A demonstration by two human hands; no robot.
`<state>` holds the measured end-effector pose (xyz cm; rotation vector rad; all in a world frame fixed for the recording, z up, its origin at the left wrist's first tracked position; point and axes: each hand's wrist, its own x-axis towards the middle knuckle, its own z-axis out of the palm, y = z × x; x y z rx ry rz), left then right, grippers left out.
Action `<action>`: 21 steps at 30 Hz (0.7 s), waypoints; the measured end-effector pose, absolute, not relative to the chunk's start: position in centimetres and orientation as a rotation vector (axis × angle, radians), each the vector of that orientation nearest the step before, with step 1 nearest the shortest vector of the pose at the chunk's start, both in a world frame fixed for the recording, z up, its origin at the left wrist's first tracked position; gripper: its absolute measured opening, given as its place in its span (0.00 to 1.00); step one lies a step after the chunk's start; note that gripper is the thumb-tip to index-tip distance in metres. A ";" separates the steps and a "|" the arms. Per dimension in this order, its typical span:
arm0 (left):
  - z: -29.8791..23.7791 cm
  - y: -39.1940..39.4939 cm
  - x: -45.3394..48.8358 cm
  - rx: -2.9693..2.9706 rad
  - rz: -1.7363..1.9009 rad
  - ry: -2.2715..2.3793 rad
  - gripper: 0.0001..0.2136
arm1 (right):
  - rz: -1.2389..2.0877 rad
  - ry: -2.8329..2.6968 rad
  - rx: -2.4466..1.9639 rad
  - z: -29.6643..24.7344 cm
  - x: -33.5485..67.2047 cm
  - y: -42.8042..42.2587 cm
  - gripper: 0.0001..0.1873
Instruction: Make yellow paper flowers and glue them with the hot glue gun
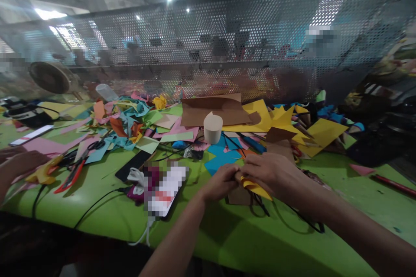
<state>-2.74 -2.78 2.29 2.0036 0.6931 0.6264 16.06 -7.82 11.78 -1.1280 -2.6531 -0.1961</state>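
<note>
My left hand (221,181) and my right hand (273,173) meet over the green table (227,238), both closed on a small folded yellow paper piece (256,188). The left fingers pinch its left end. The right hand covers its top, with the yellow tip showing below the palm. A brown paper sheet (238,197) lies under the hands. Blue paper (221,158) lies just behind them.
A phone (162,190) with white cable lies to the left, a black phone (133,165) behind it. Red-handled scissors (76,169), a paper cup (212,129), brown card (214,110), yellow sheets (321,134) and many paper scraps crowd the back. Another person's hand (16,164) is at far left. A perforated metal screen (227,43) stands behind.
</note>
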 end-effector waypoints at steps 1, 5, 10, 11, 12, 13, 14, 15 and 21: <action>2.3 -2.8 -2.7 2.005 0.622 0.690 0.08 | -0.188 -2.655 -1.134 11.7 16.1 -7.8 0.05; 2.3 -2.7 -2.6 2.003 0.617 0.684 0.07 | -0.180 -2.661 -1.123 11.3 16.3 -7.7 0.06; 2.3 -2.8 -2.6 1.958 0.643 0.674 0.06 | -0.181 -2.688 -1.095 11.2 16.3 -7.8 0.06; 2.3 -2.8 -2.6 1.955 0.645 0.672 0.06 | -0.180 -2.684 -1.094 11.2 16.3 -7.8 0.06; 2.3 -2.8 -2.6 1.955 0.647 0.670 0.06 | -0.177 -2.677 -1.095 11.3 16.2 -7.9 0.06; 2.2 -2.8 -2.6 1.957 0.649 0.670 0.07 | -0.171 -2.666 -1.103 11.4 16.2 -7.9 0.06; 2.2 -2.8 -2.6 1.958 0.651 0.670 0.07 | -0.158 -2.657 -1.113 11.5 16.1 -8.0 0.06; 2.2 -2.8 -2.6 1.957 0.651 0.669 0.07 | -0.138 -2.652 -1.127 11.6 16.1 -8.1 0.07; 2.1 -2.7 -2.5 1.937 0.654 0.651 0.04 | -0.041 -2.661 -1.143 12.2 15.9 -8.5 0.10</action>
